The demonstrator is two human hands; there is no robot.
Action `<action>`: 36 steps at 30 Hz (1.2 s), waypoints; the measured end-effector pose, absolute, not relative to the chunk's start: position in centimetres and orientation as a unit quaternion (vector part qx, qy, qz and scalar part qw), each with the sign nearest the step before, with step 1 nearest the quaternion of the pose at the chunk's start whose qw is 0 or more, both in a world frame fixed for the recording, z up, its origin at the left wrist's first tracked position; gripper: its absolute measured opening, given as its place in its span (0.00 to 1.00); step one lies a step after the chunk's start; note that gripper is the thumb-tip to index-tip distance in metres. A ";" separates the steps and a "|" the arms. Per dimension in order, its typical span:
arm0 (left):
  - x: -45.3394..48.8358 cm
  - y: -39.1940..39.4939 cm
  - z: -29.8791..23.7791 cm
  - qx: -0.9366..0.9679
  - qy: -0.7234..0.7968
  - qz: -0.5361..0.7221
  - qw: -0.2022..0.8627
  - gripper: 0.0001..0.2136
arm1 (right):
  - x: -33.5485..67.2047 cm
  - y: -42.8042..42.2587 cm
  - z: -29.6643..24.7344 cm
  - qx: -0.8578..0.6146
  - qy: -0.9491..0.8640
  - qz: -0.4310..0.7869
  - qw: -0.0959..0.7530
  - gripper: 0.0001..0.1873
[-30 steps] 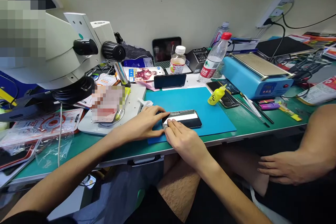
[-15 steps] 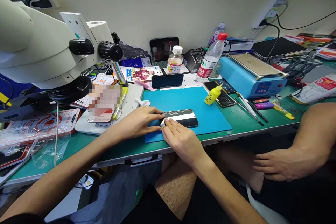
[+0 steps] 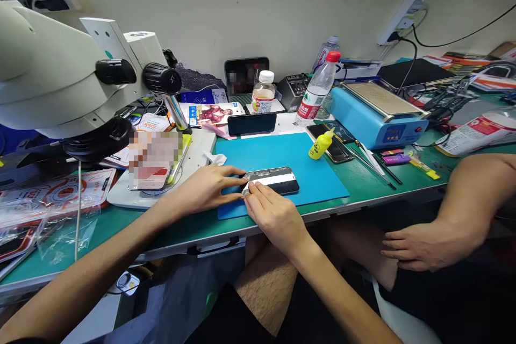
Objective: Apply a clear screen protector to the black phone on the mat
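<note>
A dark phone (image 3: 274, 180) with a bright reflective band lies flat on the blue mat (image 3: 282, 158) near the table's front edge. My left hand (image 3: 205, 189) rests on the mat at the phone's left end, fingers curled against its corner and holding it down. My right hand (image 3: 276, 216) comes from below, fingers together, fingertips pressed on the phone's near left corner. What the fingertips pinch there is too small to make out.
A white microscope (image 3: 80, 80) looms at the left over a white plate (image 3: 193, 153). A blue heating machine (image 3: 374, 113), a yellow glue bottle (image 3: 320, 145), two drink bottles (image 3: 316, 91), another phone (image 3: 252, 123) and tools crowd the back. Another person's hand (image 3: 419, 247) rests on a knee at the right.
Both hands stay on the phone's left end, barely shifting. The view has drifted a little, so everything sits slightly further left and up in the picture.
</note>
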State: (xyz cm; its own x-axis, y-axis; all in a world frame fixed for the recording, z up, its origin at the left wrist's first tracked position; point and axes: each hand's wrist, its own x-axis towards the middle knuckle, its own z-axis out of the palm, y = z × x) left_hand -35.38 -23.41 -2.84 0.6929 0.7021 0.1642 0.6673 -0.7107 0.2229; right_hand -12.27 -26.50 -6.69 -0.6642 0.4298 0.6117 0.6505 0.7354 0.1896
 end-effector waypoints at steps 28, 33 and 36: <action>-35.2 -23.8 -3.0 0.917 0.372 0.122 0.073 0.17 | -11.8 -26.7 -6.5 -0.363 -0.868 -0.123 0.316 0.14; -35.2 -23.9 -2.7 0.918 0.370 0.132 0.048 0.17 | -12.1 -26.9 -7.0 -0.357 -0.871 -0.142 0.304 0.15; -34.9 -23.9 -2.6 0.922 0.362 0.132 0.043 0.18 | -12.1 -27.0 -7.2 -0.358 -0.869 -0.150 0.306 0.14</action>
